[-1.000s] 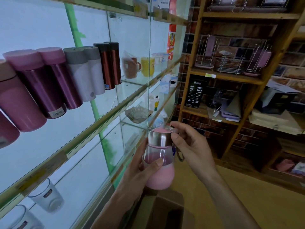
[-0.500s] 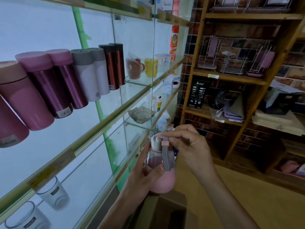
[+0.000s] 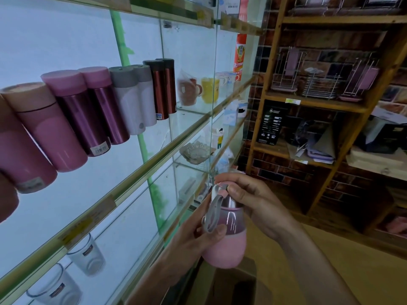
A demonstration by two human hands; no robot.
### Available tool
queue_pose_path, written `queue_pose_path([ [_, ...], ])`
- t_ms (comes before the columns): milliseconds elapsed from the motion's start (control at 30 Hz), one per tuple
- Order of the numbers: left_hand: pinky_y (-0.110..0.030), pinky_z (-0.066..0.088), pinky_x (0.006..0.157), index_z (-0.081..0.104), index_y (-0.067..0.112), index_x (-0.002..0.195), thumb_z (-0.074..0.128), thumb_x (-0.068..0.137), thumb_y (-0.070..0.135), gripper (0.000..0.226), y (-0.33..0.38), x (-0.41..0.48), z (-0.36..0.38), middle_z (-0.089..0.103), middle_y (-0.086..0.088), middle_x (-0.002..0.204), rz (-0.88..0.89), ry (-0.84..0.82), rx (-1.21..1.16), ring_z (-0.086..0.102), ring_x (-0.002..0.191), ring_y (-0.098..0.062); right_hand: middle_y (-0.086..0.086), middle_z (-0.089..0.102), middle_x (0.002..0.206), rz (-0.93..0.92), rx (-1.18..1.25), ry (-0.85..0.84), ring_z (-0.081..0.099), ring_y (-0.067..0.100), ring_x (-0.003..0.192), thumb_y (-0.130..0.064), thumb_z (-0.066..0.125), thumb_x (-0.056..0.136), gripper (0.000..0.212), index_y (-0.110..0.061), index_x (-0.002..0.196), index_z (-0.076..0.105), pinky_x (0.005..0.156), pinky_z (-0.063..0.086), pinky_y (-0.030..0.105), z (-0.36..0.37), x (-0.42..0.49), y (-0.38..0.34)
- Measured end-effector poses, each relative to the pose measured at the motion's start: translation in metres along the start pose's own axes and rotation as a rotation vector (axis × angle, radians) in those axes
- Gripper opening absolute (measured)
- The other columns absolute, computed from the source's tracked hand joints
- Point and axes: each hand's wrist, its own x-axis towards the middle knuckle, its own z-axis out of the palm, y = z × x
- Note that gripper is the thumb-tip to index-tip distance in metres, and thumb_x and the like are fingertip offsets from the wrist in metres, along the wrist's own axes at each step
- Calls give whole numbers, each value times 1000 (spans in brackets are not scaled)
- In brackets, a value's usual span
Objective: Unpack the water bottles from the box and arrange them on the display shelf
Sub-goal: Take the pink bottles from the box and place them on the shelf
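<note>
I hold a pink water bottle (image 3: 226, 245) with a steel cap and a grey strap in front of the glass display shelf (image 3: 136, 172). My left hand (image 3: 198, 234) grips its body from the left, thumb across the strap loop. My right hand (image 3: 248, 199) pinches the cap and the top of the strap. Directly below the bottle sits the open cardboard box (image 3: 233, 285). On the shelf above stand a row of pink, maroon, white and copper bottles (image 3: 92, 111).
Clear glass tumblers (image 3: 88, 254) stand on the lower shelf at left. Mugs (image 3: 209, 89) and a glass dish (image 3: 196, 150) sit farther along the shelves. A wooden rack (image 3: 326, 102) with wire racks and packages fills the right, over a tan floor.
The strap has swung from the bottle's front to its left side, under my left thumb. My right hand has shifted onto the cap. The bottle stays in about the same place.
</note>
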Motion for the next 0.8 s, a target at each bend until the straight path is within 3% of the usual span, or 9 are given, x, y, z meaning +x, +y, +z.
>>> queue_pose_path([
  [67, -43, 49, 106, 45, 30, 151, 62, 98, 13, 58, -2, -3, 1, 60, -6, 143, 0, 14, -55, 55, 133, -25, 6, 74, 118, 5, -37, 26, 68, 26, 116, -30, 70, 94, 29, -18, 120, 74, 100, 55, 46, 5, 1, -1],
  [167, -31, 55, 94, 61, 50, 130, 66, 89, 29, 46, -3, -5, 4, 67, 10, 133, -44, 91, -148, 63, 123, -12, -8, 74, 117, -26, -160, 90, 68, 10, 114, -39, 67, 86, 38, -24, 120, 74, 96, 55, 31, 15, 2, -3],
  [267, -30, 57, 91, 66, 58, 115, 70, 90, 28, 39, 1, -3, 5, 72, 13, 123, -29, 51, -123, 68, 113, -10, -17, 71, 120, -37, -209, 128, 64, 3, 118, -49, 66, 87, 45, -32, 128, 68, 103, 54, 34, 23, 2, -2],
  [367, -41, 56, 97, 62, 46, 129, 74, 90, 13, 52, 4, 0, 1, 71, 5, 126, -14, 94, -119, 68, 117, -19, -22, 60, 137, 0, -211, 100, 54, 2, 132, -63, 66, 84, 61, -42, 141, 57, 112, 47, 36, 27, 1, -1],
  [433, -47, 53, 101, 52, 43, 140, 78, 86, 22, 64, 3, 1, -6, 67, 5, 133, -25, 130, -152, 65, 122, -21, -35, 50, 137, 16, -208, 88, 47, -6, 133, -66, 67, 85, 63, -49, 144, 50, 111, 46, 30, 27, -1, -2],
  [500, -52, 54, 99, 55, 51, 135, 83, 77, 36, 66, 2, 1, -13, 67, 8, 133, -50, 164, -210, 64, 122, -24, -43, 42, 133, 30, -169, 72, 45, -17, 124, -59, 67, 81, 71, -50, 147, 44, 104, 46, 22, 27, -4, -5],
  [600, -50, 58, 91, 60, 53, 128, 91, 64, 44, 71, 5, 2, -18, 68, 9, 130, -61, 156, -290, 67, 118, -25, -29, 48, 144, 45, -75, 62, 52, -8, 129, -51, 71, 82, 76, -45, 152, 41, 109, 49, 31, 27, -5, -2],
  [700, -47, 58, 90, 62, 49, 128, 79, 74, 34, 59, 10, 1, -18, 70, 8, 127, -43, 154, -320, 68, 116, -21, -10, 57, 147, 38, -14, 36, 58, 10, 132, -43, 72, 93, 64, -36, 151, 46, 108, 52, 40, 30, -8, -2],
  [800, -44, 59, 86, 66, 48, 124, 70, 81, 25, 49, 12, 1, -18, 71, 4, 127, -31, 174, -368, 69, 116, -23, -9, 65, 139, 0, -26, 19, 62, 12, 128, -36, 61, 98, 48, -34, 145, 52, 101, 55, 37, 35, -13, -5],
])
